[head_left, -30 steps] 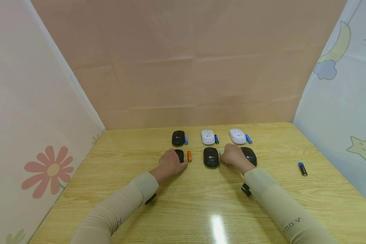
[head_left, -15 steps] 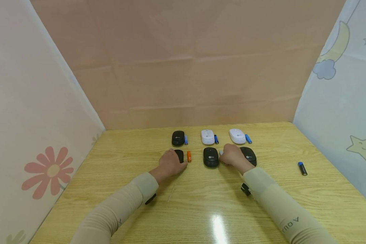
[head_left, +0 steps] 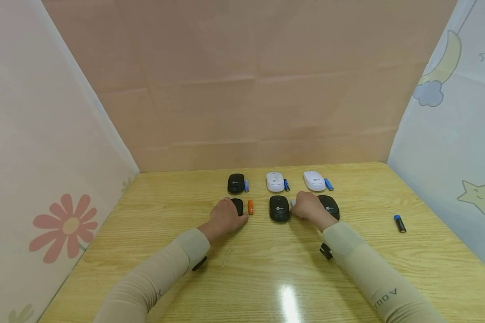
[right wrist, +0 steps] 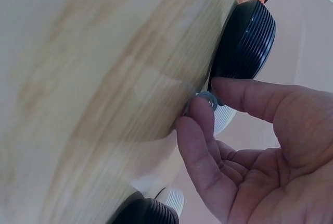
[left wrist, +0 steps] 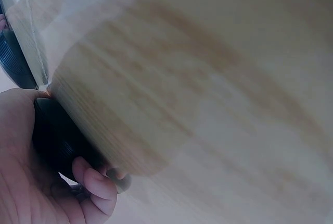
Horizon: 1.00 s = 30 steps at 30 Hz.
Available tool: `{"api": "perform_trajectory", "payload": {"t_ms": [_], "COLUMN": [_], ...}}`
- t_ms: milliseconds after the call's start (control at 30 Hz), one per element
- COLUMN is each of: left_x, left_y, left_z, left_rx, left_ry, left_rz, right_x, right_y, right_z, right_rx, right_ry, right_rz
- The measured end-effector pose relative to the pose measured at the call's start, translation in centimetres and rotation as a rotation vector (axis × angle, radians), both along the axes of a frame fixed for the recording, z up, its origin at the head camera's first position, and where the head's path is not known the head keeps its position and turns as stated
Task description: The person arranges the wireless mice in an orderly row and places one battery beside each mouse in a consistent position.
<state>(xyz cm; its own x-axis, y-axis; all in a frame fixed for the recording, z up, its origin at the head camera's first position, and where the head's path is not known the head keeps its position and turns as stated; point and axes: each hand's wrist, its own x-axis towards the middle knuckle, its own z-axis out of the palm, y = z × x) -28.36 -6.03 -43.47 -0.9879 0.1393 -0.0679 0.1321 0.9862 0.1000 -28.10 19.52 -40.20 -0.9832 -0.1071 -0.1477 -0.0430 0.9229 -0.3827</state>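
Note:
My left hand grips a black computer mouse at the left of the front row, thumb on one side and curled fingers on the other. An orange battery lies just right of that mouse. My right hand pinches a small pale battery between thumb and fingertips, low at the table; most of it is hidden by the fingers. It is beside the middle black mouse. Another black mouse sits right of my right hand, partly covered by it.
Behind are a black mouse and two white mice, the middle and the right, each beside a blue battery. A black-and-blue battery lies far right. A thin pale stick lies near my left wrist. Paper walls border the table.

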Motion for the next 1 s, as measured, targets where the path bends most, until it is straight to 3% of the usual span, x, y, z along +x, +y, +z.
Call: {"api": "perform_trajectory", "payload": {"t_ms": [1000], "left_x": [0.06], "left_y": [-0.09], "left_z": [0.07], "left_rx": [0.016], "left_ry": [0.004], "left_rz": [0.003], "right_x": [-0.04], "right_y": [-0.02], "right_z": [0.15], "right_rx": [-0.001], "right_ry": [-0.023], "right_rz": [-0.019]}}
